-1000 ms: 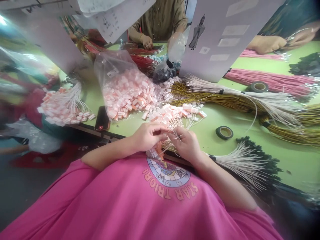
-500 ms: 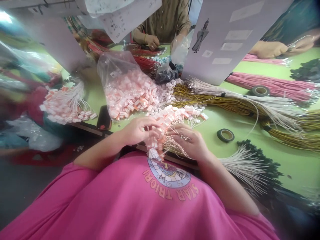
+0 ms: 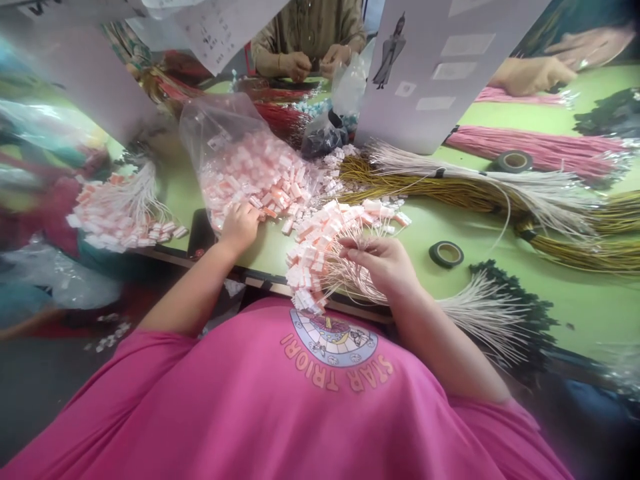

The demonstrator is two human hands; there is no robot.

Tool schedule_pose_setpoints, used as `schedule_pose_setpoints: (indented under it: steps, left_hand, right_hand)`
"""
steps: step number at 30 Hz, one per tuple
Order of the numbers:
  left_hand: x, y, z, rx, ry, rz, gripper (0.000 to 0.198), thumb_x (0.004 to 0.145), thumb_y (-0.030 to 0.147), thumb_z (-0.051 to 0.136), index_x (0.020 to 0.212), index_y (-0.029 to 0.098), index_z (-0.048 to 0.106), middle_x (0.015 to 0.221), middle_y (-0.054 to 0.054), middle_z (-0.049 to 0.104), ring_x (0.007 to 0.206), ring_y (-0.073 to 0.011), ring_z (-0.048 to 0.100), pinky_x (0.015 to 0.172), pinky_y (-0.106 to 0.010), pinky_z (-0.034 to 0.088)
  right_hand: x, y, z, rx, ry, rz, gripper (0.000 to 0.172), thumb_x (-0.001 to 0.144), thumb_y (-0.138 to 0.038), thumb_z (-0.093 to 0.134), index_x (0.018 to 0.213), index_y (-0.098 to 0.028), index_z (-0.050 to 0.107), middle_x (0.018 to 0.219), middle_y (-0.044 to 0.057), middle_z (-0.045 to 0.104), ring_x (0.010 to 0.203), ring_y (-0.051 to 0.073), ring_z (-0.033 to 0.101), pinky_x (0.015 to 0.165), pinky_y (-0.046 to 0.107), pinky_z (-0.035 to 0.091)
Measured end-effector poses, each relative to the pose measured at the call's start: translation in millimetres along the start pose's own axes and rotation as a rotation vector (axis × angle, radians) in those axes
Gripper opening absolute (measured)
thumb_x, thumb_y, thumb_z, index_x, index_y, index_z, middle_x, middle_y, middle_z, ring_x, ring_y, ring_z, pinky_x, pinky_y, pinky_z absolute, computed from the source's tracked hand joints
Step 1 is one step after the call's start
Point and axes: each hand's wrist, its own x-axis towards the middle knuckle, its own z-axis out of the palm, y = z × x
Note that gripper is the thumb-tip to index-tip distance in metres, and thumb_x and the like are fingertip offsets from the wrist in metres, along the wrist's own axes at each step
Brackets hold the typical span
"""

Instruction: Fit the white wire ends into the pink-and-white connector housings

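So the hands are apart, left hand (image 3: 241, 227) by the near edge of the plastic bag (image 3: 213, 120) (can't tell if gripping), right hand (image 3: 384, 263) pinching white wires (image 3: 350, 275), their pink plugs (image 3: 306, 263) fanned between.

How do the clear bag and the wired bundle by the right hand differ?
The clear bag holds pink-and-white pieces heaped loose; the wired bundle has its pieces on white wires, fanned out. The bag lies farther in on the table; the bundle reaches the near edge. The left hand is at the bag, the right hand at the bundle. Both show pink and white pieces.
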Motion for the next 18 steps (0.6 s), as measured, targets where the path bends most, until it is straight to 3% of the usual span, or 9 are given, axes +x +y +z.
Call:
schedule_pose_setpoints:
  steps: [5,7,10,14,16,18]
  left_hand:
    - [0.2,7.2,-4.0,0.103,-0.011,0.021,0.016,0.085,0.014,0.045,0.088,0.013,0.061,0.097,-0.013,0.061,0.101,-0.0259,0.048,0.095,-0.042,0.035]
    - [-5.0,22.8,-12.2,-0.007,0.019,0.008,0.018,0.086,0.018,0.049,0.097,0.013,0.062,0.099,-0.012,0.062,0.098,-0.0247,0.051,0.094,-0.041,0.037]
    - [-22.2,65.8,-33.0,-0.374,0.031,-0.003,0.027,0.085,0.025,0.056,0.110,0.017,0.060,0.101,-0.008,0.063,0.089,-0.0196,0.057,0.087,-0.037,0.046]
    - [-45.4,129.7,-57.2,-1.004,-0.282,-0.059,0.023,0.084,0.028,0.058,0.103,0.015,0.060,0.077,-0.003,0.063,0.068,-0.0133,0.061,0.065,-0.028,0.052]
    - [-48.1,148.8,-59.4,-1.102,-0.391,-0.088,0.027,0.081,0.025,0.062,0.105,0.014,0.059,0.075,-0.001,0.064,0.063,-0.0114,0.061,0.059,-0.024,0.051]
    - [-45.2,157.9,-55.5,-1.075,-0.382,-0.111,0.029,0.077,0.021,0.066,0.104,0.014,0.059,0.080,-0.002,0.065,0.066,-0.0105,0.062,0.061,-0.023,0.051]
  right_hand:
    - [0.2,-1.3,0.3,-0.142,-0.003,-0.064,0.011,0.071,-0.028,0.067,0.068,-0.017,0.068,0.064,0.000,0.063,0.066,0.015,0.058,0.061,0.030,0.045]
    - [0.2,-2.7,0.9,-0.207,-0.015,-0.090,0.011,0.073,-0.028,0.065,0.069,-0.018,0.066,0.063,-0.001,0.060,0.065,0.014,0.055,0.060,0.029,0.043]
    - [0.3,-4.1,3.0,-0.245,-0.013,-0.108,0.013,0.076,-0.028,0.061,0.069,-0.017,0.064,0.063,-0.001,0.057,0.065,0.013,0.052,0.060,0.029,0.040]
    - [-1.6,-4.6,6.3,-0.277,-0.014,-0.110,0.016,0.078,-0.030,0.058,0.069,-0.017,0.060,0.062,-0.002,0.053,0.061,0.011,0.047,0.059,0.028,0.037]
    - [-3.4,-5.5,7.2,-0.270,-0.033,-0.103,0.019,0.080,-0.032,0.057,0.069,-0.017,0.059,0.060,-0.003,0.052,0.059,0.010,0.045,0.058,0.027,0.036]
    - [-5.0,-7.4,7.7,-0.262,-0.061,-0.107,0.022,0.081,-0.033,0.056,0.067,-0.017,0.057,0.060,-0.003,0.051,0.059,0.010,0.044,0.057,0.027,0.035]
